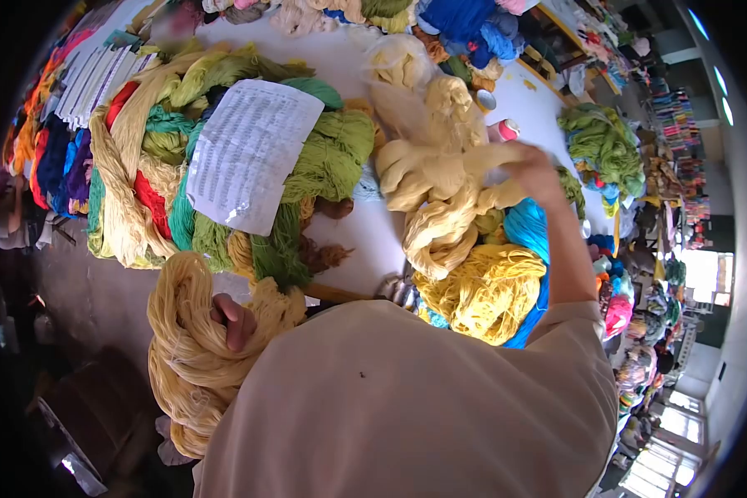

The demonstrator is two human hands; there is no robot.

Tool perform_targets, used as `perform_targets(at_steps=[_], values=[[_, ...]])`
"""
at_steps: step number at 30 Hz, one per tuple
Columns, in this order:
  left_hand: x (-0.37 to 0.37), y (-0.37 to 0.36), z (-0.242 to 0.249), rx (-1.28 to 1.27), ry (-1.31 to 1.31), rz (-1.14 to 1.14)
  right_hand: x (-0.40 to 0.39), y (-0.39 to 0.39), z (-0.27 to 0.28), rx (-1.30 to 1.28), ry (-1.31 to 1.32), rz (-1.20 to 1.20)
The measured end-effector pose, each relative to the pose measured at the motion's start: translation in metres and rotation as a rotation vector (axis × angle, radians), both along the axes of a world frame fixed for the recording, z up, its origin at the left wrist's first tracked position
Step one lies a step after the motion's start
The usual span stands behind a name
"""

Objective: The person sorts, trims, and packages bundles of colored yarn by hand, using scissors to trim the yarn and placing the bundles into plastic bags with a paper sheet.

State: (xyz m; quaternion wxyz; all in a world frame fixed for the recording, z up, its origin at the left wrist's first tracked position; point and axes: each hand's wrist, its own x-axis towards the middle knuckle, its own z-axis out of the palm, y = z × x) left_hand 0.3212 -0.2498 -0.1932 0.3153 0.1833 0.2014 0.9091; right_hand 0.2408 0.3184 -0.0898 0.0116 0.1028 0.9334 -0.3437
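Observation:
My left hand is closed around a thick bundle of pale yellow yarn, which hangs beside my body at the table's front edge. Over the table, my right hand grips the end of a cream yarn skein, its fingers partly smeared by motion. More cream skeins lie under and around that one. Golden yellow yarn and bright blue yarn sit just below my right forearm.
A printed sheet rests on a heap of green yarn left of centre. Stacked papers stand at the back left. A pink-topped cone is near my right hand, and green skeins lie farther right.

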Motion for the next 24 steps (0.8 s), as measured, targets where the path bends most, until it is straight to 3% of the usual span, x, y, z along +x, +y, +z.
perform_targets(at_steps=[1,2,4,5,7,9,11,15,17,19,20,22,23,24], values=[[-0.002,-0.002,-0.001,0.011,0.002,-0.039,-0.003,0.004,0.039,-0.052,-0.048,-0.071],[-0.003,-0.003,0.0,0.021,0.007,-0.042,0.004,0.007,0.073,-0.003,0.168,-0.225],[-0.004,-0.007,0.005,0.029,-0.003,-0.055,0.01,0.036,0.139,-0.217,0.602,-0.534],[-0.006,-0.01,0.005,0.042,0.002,-0.069,0.017,0.05,0.182,-0.326,0.704,-0.317],[-0.009,-0.014,0.003,0.191,0.006,-0.188,0.022,0.084,0.236,-0.598,0.768,-0.14],[-0.012,-0.019,0.014,0.154,0.021,-0.204,0.02,0.037,0.281,-0.532,1.071,-0.421],[-0.013,-0.03,0.017,0.099,0.035,-0.233,0.021,0.005,0.316,-0.709,1.235,-0.228],[-0.013,-0.045,0.007,0.184,0.049,-0.288,-0.004,-0.001,0.369,-0.332,1.059,-0.377],[-0.016,-0.047,0.002,0.229,0.06,-0.278,-0.005,-0.003,0.389,-0.312,1.14,-0.374],[-0.016,-0.052,0.0,0.266,0.077,-0.293,0.0,-0.005,0.368,-0.403,1.086,-0.408],[-0.015,-0.054,0.001,0.266,0.074,-0.294,-0.003,-0.007,0.352,-0.397,0.939,-0.525],[-0.015,-0.054,0.009,0.263,0.04,-0.297,-0.004,0.004,0.325,-0.374,0.815,-0.454],[-0.017,-0.055,0.011,0.253,0.038,-0.319,0.0,0.003,0.315,-0.494,0.808,-0.385],[-0.018,-0.055,0.012,0.247,0.033,-0.316,0.008,-0.027,0.3,-0.371,0.741,-0.365]])
